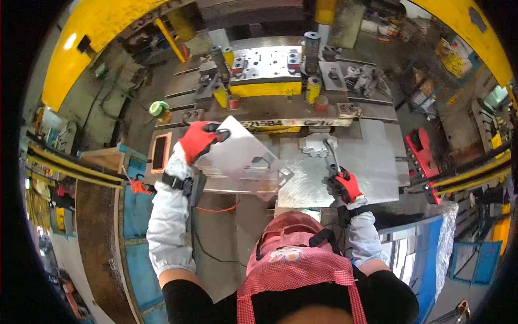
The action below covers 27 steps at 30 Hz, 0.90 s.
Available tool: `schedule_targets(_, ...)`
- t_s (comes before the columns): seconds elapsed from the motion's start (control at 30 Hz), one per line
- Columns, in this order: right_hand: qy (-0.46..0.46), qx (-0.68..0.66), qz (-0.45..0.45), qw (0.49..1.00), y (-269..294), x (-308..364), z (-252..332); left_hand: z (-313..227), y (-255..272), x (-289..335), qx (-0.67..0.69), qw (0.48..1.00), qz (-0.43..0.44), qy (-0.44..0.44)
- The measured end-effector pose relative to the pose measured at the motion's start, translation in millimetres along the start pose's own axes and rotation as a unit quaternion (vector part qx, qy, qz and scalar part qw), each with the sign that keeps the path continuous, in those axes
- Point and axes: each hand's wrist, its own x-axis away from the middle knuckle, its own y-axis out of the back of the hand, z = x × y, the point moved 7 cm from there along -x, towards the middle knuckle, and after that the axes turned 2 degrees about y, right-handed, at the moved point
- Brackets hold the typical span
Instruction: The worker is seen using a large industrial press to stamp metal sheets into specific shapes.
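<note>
My left hand (198,141), in a red and black glove, pinches the upper left edge of a thin metal sheet (237,148). The sheet is tilted, with a notched cut-out at its lower right corner, above a stack of metal sheets (216,184). My right hand (348,185), gloved alike, is closed round a slim grey rod-like tool (332,154). The tool's far end is by a small flat metal piece with a stepped outline (318,144), on a scratched metal plate (307,186). Whether the tool touches the piece I cannot tell.
Ahead stands a press die (264,65) with a yellow block (267,88) and spring-wrapped posts (311,51). A phone (160,153) and a green-capped bottle (159,109) are at the left. A red metal box (421,151) is at the right, and yellow press frames arch overhead.
</note>
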Motion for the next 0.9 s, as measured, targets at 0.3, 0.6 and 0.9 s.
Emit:
schedule_targets(0.3,0.222,0.4,0.141,0.878,-107,67,78,-43,-44,-31,-0.112,0.968,0.201,-0.103)
schedule_targets(0.6,0.07,0.23,0.273,0.931,-146,63,56,-57,-43,-53,-0.069,0.931,0.173,-0.313)
schedule_targets(0.9,0.112,0.023,0.23,0.966,-166,-48,137,35,-51,-17,0.478,0.862,0.17,-0.018)
